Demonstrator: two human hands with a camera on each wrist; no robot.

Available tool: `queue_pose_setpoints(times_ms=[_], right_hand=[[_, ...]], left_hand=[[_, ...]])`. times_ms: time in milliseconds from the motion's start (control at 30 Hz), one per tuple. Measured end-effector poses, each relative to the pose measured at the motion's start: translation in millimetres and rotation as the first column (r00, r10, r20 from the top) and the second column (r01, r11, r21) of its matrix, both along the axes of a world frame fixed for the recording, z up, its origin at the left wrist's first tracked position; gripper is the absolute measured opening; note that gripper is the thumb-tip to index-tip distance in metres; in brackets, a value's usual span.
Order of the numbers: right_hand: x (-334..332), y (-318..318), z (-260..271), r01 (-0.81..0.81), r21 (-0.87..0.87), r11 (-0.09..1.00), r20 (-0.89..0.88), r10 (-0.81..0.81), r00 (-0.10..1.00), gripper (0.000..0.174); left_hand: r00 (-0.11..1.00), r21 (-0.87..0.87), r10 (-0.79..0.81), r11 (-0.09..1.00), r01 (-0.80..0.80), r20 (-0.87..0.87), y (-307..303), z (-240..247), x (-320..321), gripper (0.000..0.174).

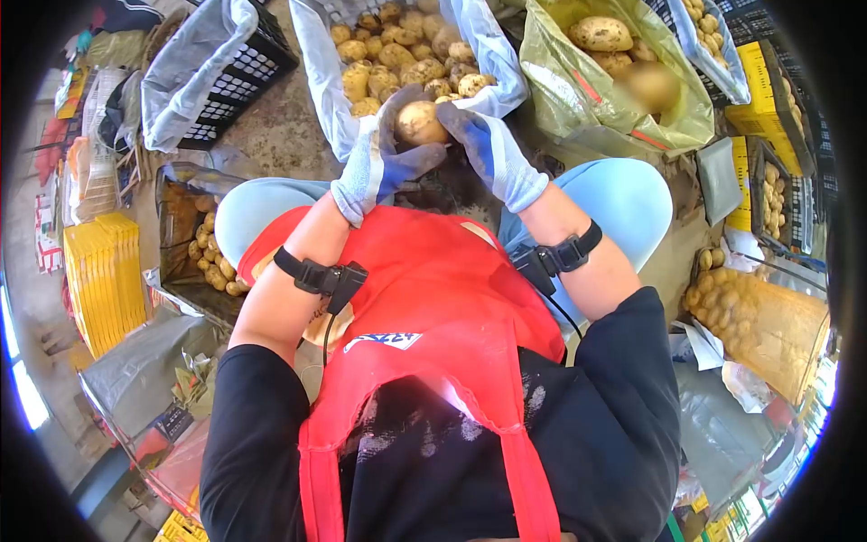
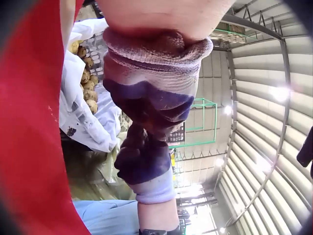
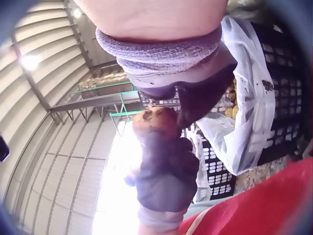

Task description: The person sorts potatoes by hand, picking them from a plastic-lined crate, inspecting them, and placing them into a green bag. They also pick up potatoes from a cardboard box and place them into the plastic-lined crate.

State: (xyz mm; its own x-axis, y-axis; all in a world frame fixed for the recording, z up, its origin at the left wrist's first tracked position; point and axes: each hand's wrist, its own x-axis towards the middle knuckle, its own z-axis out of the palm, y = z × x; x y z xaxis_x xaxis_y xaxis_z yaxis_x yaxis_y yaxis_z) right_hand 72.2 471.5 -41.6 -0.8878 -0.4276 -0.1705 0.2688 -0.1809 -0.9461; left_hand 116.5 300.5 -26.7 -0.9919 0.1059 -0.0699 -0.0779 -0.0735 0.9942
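Both hands wear white-and-blue gloves with dark, dirty palms. In the head view the left hand [image 1: 384, 158] grips a large potato [image 1: 420, 124], its thumb below and fingers along the left side. Against the potato's right side rest the fingers of the right hand [image 1: 492, 154]. The right wrist view shows the potato [image 3: 155, 122] in the left hand [image 3: 166, 171], with the right hand [image 3: 195, 88] close above it. In the left wrist view the left hand [image 2: 149, 93] and right hand [image 2: 146, 159] meet, and the potato is mostly hidden.
Just beyond the hands stands a lined crate [image 1: 312, 90] of potatoes. A yellow-green bag [image 1: 560, 99] with large potatoes is at right, a black crate with a pale liner [image 1: 185, 81] at left. Potatoes fill a dark container [image 1: 181, 262] and a mesh bag [image 1: 777, 334]. Yellow crates [image 1: 104, 280] are stacked left.
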Motion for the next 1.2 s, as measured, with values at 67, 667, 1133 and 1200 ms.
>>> queue_pose_setpoints(times_ms=[67, 667, 1133, 1200], right_hand=[[-5.8, 7.7, -6.4, 0.09, 0.247, 0.965, -0.189, -0.043, 0.981, 0.029], [-25.4, 4.6, -20.6, 0.018, 0.485, 0.874, -0.159, 0.068, 0.985, 0.037], [-10.9, -9.9, -51.8, -0.053, -0.1, 0.994, -0.155, 0.037, 0.987, 0.025], [-10.7, -3.2, -36.6, -0.219, 0.169, 0.961, -0.025, 0.226, 0.974, 0.029]], left_hand=[[0.988, 0.16, -0.029, 0.987, 0.004, 0.154, -1.9, -14.9, -6.5, 0.08], [0.998, -0.212, -0.047, 0.976, 0.038, -0.04, 7.5, -48.8, -28.9, 0.069], [0.998, -0.149, 0.039, 0.988, -0.031, 0.05, -33.3, 49.8, 10.4, 0.051], [0.867, -0.217, 0.287, 0.892, -0.398, -0.407, -105.8, 29.1, 15.4, 0.038]])
